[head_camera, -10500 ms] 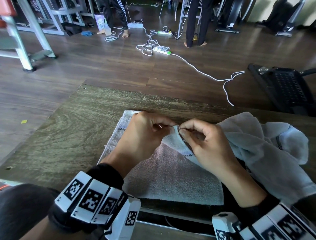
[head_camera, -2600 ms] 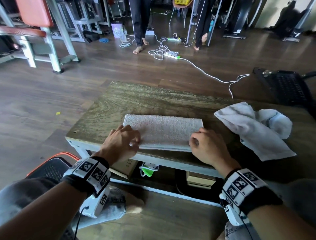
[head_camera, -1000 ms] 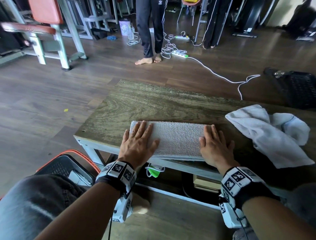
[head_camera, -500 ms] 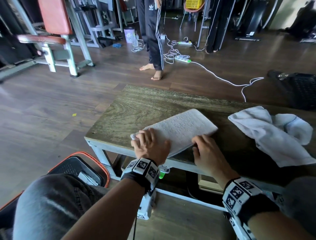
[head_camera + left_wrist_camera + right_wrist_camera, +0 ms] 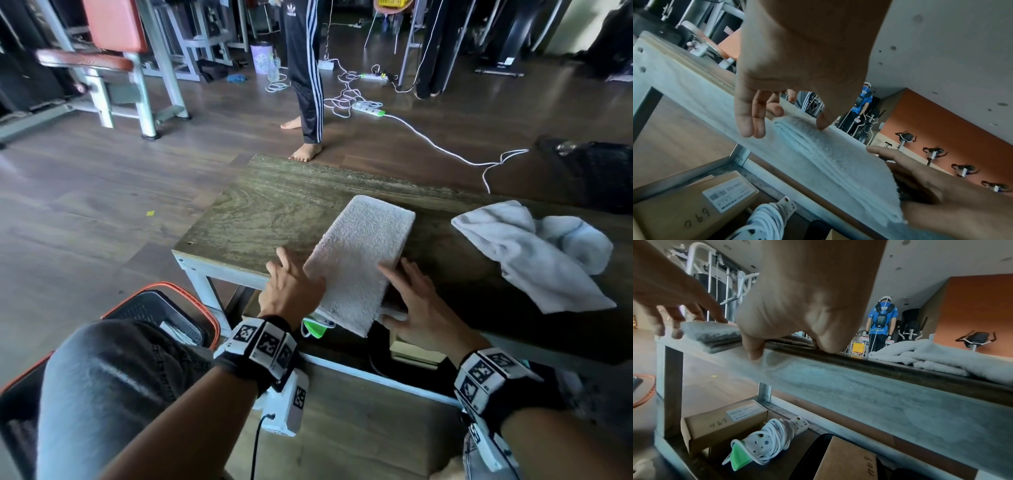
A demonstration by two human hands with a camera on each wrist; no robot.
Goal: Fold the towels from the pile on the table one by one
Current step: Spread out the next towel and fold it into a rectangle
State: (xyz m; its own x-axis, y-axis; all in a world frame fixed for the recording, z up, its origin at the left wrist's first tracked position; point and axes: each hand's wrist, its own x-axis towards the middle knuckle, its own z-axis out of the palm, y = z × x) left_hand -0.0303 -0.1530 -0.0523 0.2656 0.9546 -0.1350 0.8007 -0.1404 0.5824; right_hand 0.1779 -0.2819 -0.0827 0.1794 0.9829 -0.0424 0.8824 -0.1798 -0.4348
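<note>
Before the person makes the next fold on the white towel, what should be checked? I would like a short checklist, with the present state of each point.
1. Folded towel lies flat, layers stacked: ok.
2. Towel fully supported by the table: not ok; its near end hangs over the front edge.
3. Left hand on the towel's left edge: ok; the fingers are straight and the thumb touches the top.
4. Right hand on the towel's right edge: ok; fingers straight alongside it.
5. Unfolded towel pile apart from the folded towel: ok; bare table between them.
6. Inner layers aligned: cannot tell.
</note>
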